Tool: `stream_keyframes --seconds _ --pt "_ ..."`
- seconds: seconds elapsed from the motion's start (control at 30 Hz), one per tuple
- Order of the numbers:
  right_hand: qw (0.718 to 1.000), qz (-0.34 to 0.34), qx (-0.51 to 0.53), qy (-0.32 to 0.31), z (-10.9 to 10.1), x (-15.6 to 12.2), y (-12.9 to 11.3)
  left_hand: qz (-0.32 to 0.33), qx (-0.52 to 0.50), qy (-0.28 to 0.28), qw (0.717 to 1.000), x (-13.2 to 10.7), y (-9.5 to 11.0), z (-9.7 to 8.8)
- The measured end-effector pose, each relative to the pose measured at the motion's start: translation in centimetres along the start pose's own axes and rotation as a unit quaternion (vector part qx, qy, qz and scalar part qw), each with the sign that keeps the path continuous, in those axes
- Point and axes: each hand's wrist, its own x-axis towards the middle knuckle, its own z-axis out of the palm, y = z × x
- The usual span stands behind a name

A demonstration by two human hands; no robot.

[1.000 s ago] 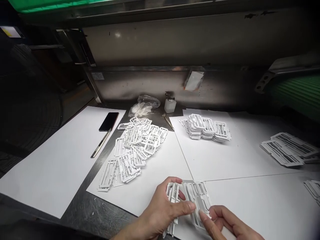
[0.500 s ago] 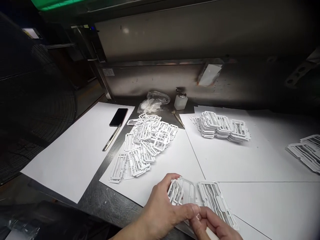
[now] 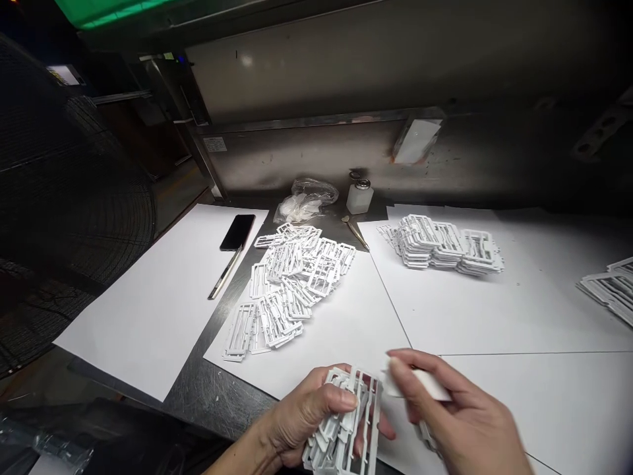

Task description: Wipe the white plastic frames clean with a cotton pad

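Observation:
My left hand [image 3: 316,412] grips a bunch of thin white plastic frames [image 3: 366,429], its thumb pressed on top and fingertips showing behind them. Each frame is a rounded rectangle with narrow bars inside. Just to the right, my right hand [image 3: 455,409] pinches a flat white piece [image 3: 431,385] between thumb and fingers; motion blurs it, so its kind is unclear. Part of a further stack of frames [image 3: 428,435] shows beneath that hand, mostly hidden. Ahead of my left hand lies a loose heap of similar frames [image 3: 281,290] on white paper.
Neat stacks of frames [image 3: 420,241] stand at the back right, with more frames [image 3: 610,290] at the right edge. Behind the heap are a plastic bag [image 3: 306,201], a pump bottle [image 3: 360,196] and metal tweezers [image 3: 356,233]. A phone [image 3: 237,232] and a slim knife-like tool [image 3: 225,272] lie left.
My hands have moved apart. The right one has lifted with the white piece, over the nearby stack. My left hand has tilted its frames and drawn them lower.

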Motion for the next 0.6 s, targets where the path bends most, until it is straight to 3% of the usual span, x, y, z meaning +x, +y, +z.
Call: stream_keyframes --seconds 0.1,0.17,0.27,0.43,0.5,0.6 --pt "0.998 -0.050 -0.013 -0.023 1.7 -0.4 -1.2 -0.008 -0.010 -0.017 1.000 -0.2 -0.1 -0.1" --pt "0.997 -0.063 -0.042 -0.016 1.5 -0.4 -0.7 -0.011 -0.037 -0.023 0.999 -0.4 -0.1 -0.5" --pt "0.995 -0.054 -0.087 -0.009 0.0 0.1 1.2 -0.023 -0.082 -0.022 0.996 -0.6 -0.1 -1.1" --pt "0.977 -0.155 -0.124 -0.083 -2.6 1.5 2.3 -0.073 -0.124 -0.033 0.989 -0.3 0.2 -1.1" --pt "0.981 -0.123 -0.127 -0.082 -2.9 1.8 1.6 -0.079 -0.142 -0.035 0.986 -0.1 0.3 -1.0" --pt "0.990 -0.034 -0.136 -0.015 -2.5 1.4 0.4 -0.078 -0.160 -0.041 0.983 0.1 0.2 -0.9"
